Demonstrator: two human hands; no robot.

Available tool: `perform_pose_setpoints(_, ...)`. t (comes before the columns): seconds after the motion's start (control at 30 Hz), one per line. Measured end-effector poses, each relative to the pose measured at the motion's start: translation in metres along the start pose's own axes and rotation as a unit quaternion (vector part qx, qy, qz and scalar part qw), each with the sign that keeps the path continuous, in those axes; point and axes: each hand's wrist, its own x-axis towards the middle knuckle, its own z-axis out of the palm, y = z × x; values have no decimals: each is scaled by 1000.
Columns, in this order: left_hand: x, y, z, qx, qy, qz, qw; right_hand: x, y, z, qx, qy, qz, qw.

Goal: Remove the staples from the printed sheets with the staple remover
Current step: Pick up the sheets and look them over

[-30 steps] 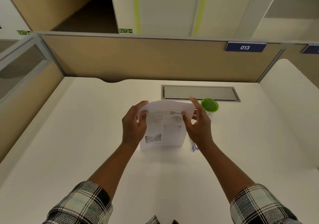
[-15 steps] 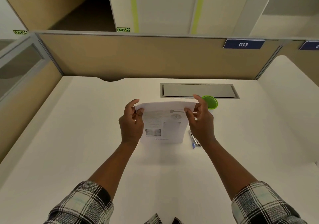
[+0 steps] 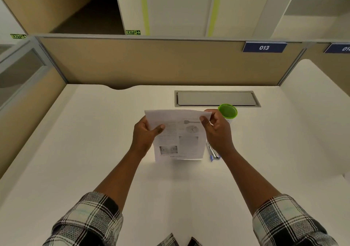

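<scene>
Sheets: I have the printed sheets (image 3: pixel 178 134) held up over the middle of the white surface (image 3: pixel 94 151), printed side facing me, lower edge close to the surface; I cannot tell whether it touches.
Left hand: my left hand (image 3: pixel 144 134) grips the upper left part of the sheets, thumb across the front, fingers behind.
Right hand: my right hand (image 3: pixel 217 130) pinches the upper right corner, thumb on the front, fingers curled round the edge.
Remover: a blue and metal tool (image 3: pixel 213 152) lies on the surface just right of the sheets, partly hidden by my right wrist; I take it for the staple remover but cannot be sure.
Cup: a green-rimmed cup (image 3: pixel 227 111) stands just beyond my right hand, in front of the grey hatch (image 3: pixel 216 98).
</scene>
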Motion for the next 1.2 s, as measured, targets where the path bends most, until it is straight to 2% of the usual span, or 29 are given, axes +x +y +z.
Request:
perform_pose_setpoints(0.13, -2, 2, 1, -11, 8, 0, 1000, -2, -4, -2, 36, -12, 21, 999)
perform_pose_setpoints(0.2, -3, 2, 2, -18, 18, -2, 1000, -2, -4, -3, 90, -24, 48, 995)
perform_pose_setpoints(0.3, -7, 0, 4, -42, 28, -5, 999, -1, 1, -7, 169, -101, 105, 975)
perform_pose_setpoints(0.4, -11, -3, 8, -39, 33, 16, 999, -4, 15, -5, 92, -149, 122, 977)
perform_pose_setpoints(0.57, -18, -7, 18, 6, 70, 53, 996, -11, 19, 4, 47, -80, 107, 990)
perform_pose_setpoints(0.7, -23, -12, 23, 49, 83, 91, 991, -19, 22, 7, 31, -60, 96, 993)
perform_pose_setpoints(1.2, -38, -44, 28, 105, 61, 38, 992, -43, 49, 16, -26, -59, 125, 990)
